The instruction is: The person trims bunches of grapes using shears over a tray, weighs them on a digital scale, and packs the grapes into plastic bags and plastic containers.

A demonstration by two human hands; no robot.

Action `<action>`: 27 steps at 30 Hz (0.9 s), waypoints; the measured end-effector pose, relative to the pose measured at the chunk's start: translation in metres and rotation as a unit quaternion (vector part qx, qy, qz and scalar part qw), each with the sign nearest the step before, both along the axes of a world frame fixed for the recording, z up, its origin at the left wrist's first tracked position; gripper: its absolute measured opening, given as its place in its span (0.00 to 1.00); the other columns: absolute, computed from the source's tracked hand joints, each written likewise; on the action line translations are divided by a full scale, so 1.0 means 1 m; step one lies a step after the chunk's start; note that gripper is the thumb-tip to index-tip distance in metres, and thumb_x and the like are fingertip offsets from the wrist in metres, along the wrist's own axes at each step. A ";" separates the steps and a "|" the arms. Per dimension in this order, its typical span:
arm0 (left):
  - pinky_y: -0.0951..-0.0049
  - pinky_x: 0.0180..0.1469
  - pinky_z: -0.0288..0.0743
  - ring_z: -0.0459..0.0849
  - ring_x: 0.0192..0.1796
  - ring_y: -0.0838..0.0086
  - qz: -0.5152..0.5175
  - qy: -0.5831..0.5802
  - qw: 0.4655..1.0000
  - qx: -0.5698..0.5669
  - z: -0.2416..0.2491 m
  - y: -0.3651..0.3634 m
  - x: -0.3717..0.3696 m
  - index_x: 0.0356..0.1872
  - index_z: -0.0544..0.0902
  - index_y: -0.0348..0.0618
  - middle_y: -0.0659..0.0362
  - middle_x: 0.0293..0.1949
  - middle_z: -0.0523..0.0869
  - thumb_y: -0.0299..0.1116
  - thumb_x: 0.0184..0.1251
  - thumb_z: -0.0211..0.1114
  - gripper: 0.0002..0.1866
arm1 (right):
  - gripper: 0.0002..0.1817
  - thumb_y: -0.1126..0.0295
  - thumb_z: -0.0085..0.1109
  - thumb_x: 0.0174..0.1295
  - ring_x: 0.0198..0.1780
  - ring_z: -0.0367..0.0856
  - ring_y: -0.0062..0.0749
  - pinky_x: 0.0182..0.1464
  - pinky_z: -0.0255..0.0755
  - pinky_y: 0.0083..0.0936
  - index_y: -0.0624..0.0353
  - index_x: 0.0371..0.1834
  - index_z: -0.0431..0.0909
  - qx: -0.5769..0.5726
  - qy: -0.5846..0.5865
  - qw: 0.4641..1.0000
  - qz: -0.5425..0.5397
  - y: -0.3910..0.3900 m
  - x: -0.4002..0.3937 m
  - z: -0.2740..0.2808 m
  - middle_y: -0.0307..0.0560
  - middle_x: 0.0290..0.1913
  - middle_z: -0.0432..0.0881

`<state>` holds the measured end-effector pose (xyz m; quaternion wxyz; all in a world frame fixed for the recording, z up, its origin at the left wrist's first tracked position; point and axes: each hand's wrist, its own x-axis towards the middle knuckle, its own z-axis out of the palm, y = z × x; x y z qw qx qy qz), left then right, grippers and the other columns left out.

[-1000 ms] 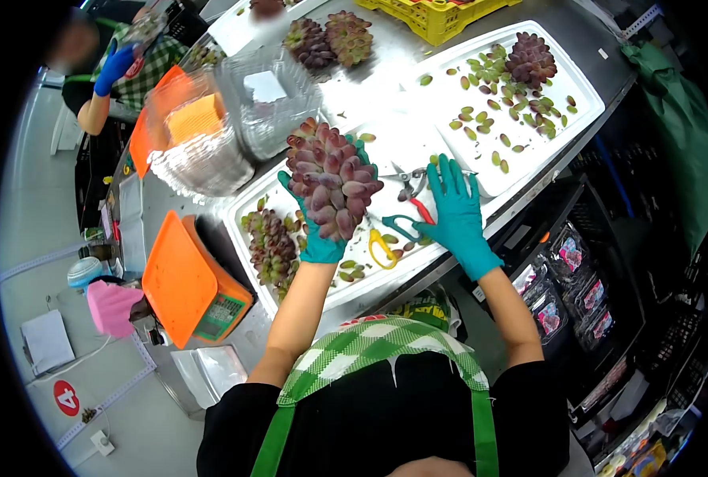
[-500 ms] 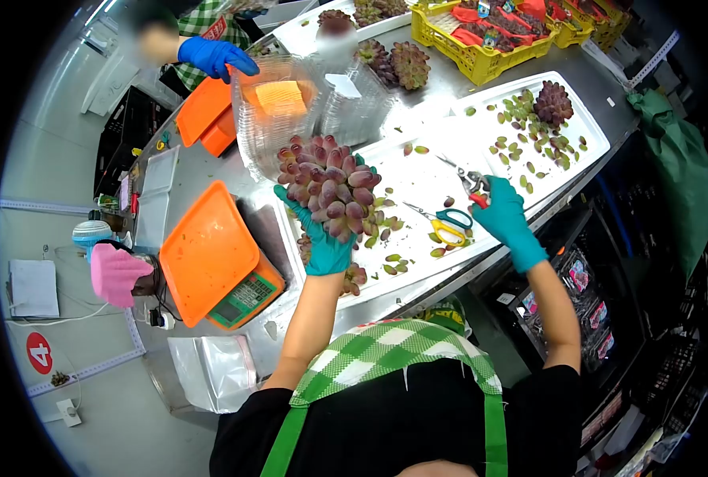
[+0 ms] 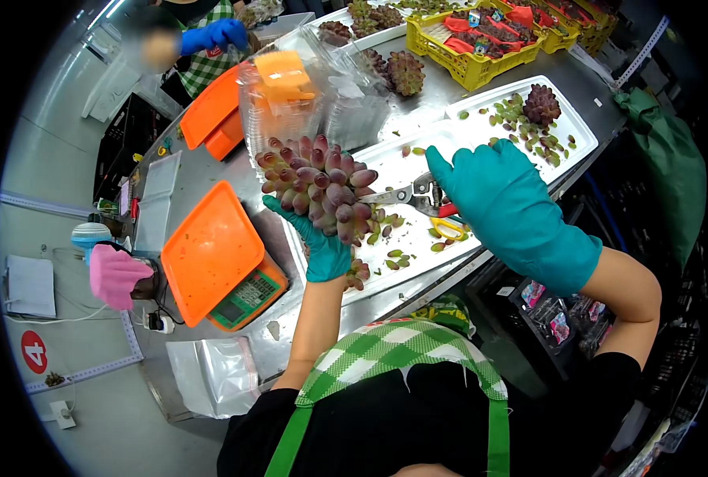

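From where I stand, the person in the green-and-white checked apron [image 3: 401,350] has a big purple-pink succulent rosette [image 3: 314,187] up in the left hand [image 3: 324,248]. That hand, in a teal glove, is cupped beneath the plant, its fingers gripping the underside, so the rosette sits directly above the palm and tilts over it, with its plump leaves spreading past the glove on both sides.

The right hand [image 3: 521,211], gloved the same, is closed around the pruning shears [image 3: 411,193], a bit of red grip showing below the fingers. The metal blades point across at the rosette, their tips right at its right-hand edge; I can't tell whether they touch a leaf. The rosette is therefore well to the left of the right hand, with the blades bridging the gap.

Under the work lies a white tray [image 3: 405,226] on the metal bench [image 3: 441,95], with loose leaves [image 3: 398,258] scattered about and a yellow scissor handle [image 3: 441,222] partly hidden behind the right hand. An orange scale [image 3: 215,230] stands just left of the tray, and clear plastic containers [image 3: 278,123] are stacked beyond the rosette. Farther back I see a co-worker's blue-gloved hand [image 3: 215,36].
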<state>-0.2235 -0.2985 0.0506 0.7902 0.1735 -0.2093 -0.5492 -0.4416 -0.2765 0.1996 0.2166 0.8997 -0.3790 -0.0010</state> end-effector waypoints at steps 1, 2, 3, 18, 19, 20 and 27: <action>0.69 0.65 0.53 0.61 0.62 0.68 0.018 -0.093 0.993 -0.064 -0.004 0.002 -0.006 0.63 0.52 0.51 0.58 0.61 0.59 0.50 0.68 0.35 0.26 | 0.23 0.73 0.51 0.47 0.29 0.69 0.31 0.33 0.62 0.29 0.59 0.51 0.68 -0.013 0.017 1.000 0.003 0.002 0.001 0.002 0.40 0.26 0.68; 0.70 0.64 0.54 0.62 0.62 0.69 0.013 -0.085 0.995 -0.058 -0.005 0.003 -0.008 0.63 0.53 0.51 0.58 0.61 0.60 0.50 0.68 0.35 0.26 | 0.23 0.73 0.51 0.47 0.29 0.69 0.31 0.33 0.62 0.29 0.59 0.51 0.68 -0.001 0.008 1.000 -0.002 0.003 0.003 0.003 0.41 0.27 0.68; 0.70 0.64 0.54 0.62 0.61 0.69 0.007 -0.077 0.996 -0.052 0.003 0.005 -0.013 0.62 0.53 0.50 0.58 0.61 0.60 0.50 0.68 0.35 0.25 | 0.23 0.73 0.50 0.47 0.29 0.69 0.31 0.34 0.62 0.29 0.60 0.51 0.68 0.011 -0.001 1.000 -0.008 0.004 0.004 0.004 0.41 0.27 0.68; 0.60 0.57 0.66 0.65 0.60 0.59 -0.110 0.007 0.994 -0.013 0.033 0.009 -0.024 0.60 0.59 0.50 0.54 0.60 0.63 0.66 0.55 0.45 0.38 | 0.04 0.75 0.52 0.40 0.27 0.70 0.35 0.35 0.60 0.29 0.56 0.22 0.72 0.003 -0.008 0.994 0.113 -0.003 0.003 0.013 0.46 0.24 0.69; 0.62 0.54 0.69 0.66 0.59 0.60 -0.099 -0.028 0.995 0.004 0.036 0.010 -0.025 0.60 0.59 0.50 0.55 0.60 0.63 0.66 0.55 0.45 0.38 | 0.05 0.75 0.53 0.41 0.27 0.71 0.35 0.34 0.61 0.29 0.57 0.23 0.72 0.021 0.001 0.996 0.090 -0.001 -0.001 0.016 0.46 0.24 0.70; 0.65 0.49 0.69 0.68 0.55 0.64 -0.202 0.042 0.967 -0.147 0.023 -0.004 -0.016 0.59 0.60 0.50 0.56 0.58 0.65 0.63 0.57 0.45 0.35 | 0.05 0.75 0.53 0.41 0.27 0.71 0.36 0.34 0.61 0.29 0.57 0.25 0.73 0.040 0.009 0.997 0.067 0.001 -0.005 0.019 0.46 0.25 0.71; 0.89 0.28 0.60 0.61 0.24 0.90 -0.262 0.271 0.906 -0.192 -0.023 -0.025 0.024 0.43 0.67 0.54 0.74 0.28 0.66 0.43 0.65 0.42 0.11 | 0.23 0.65 0.61 0.44 0.28 0.75 0.38 0.34 0.65 0.33 0.55 0.46 0.71 0.159 -0.172 0.971 -0.042 0.008 -0.041 0.009 0.43 0.25 0.74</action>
